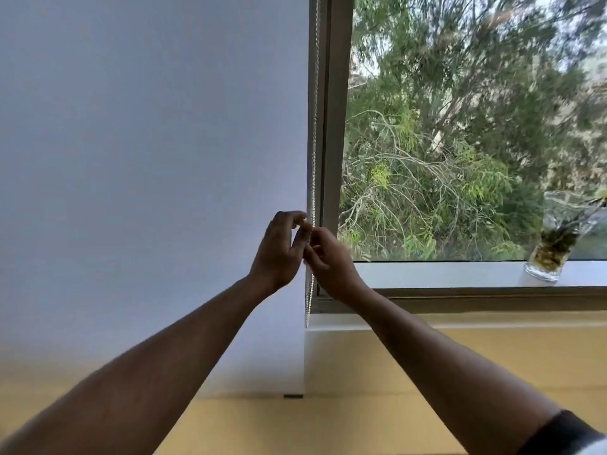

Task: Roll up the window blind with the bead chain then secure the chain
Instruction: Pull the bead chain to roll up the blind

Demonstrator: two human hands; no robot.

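Observation:
A white roller blind (147, 159) hangs fully down over the left window, its bottom bar near the yellow wall. The white bead chain (314, 142) runs down the blind's right edge beside the grey window frame (335, 126), with its lower loop ending below my hands. My left hand (279, 254) is raised at the chain, thumb and fingertips pinched close to it. My right hand (328, 261) meets the left one from the right and pinches the chain at the same height. Whether the left fingers actually grip the beads is hard to tell.
The right window pane (460, 126) is uncovered and shows green trees outside. A glass vase with plant stems (555, 244) stands on the white sill (443, 274) at the far right. A yellow wall (427, 372) lies below the sill.

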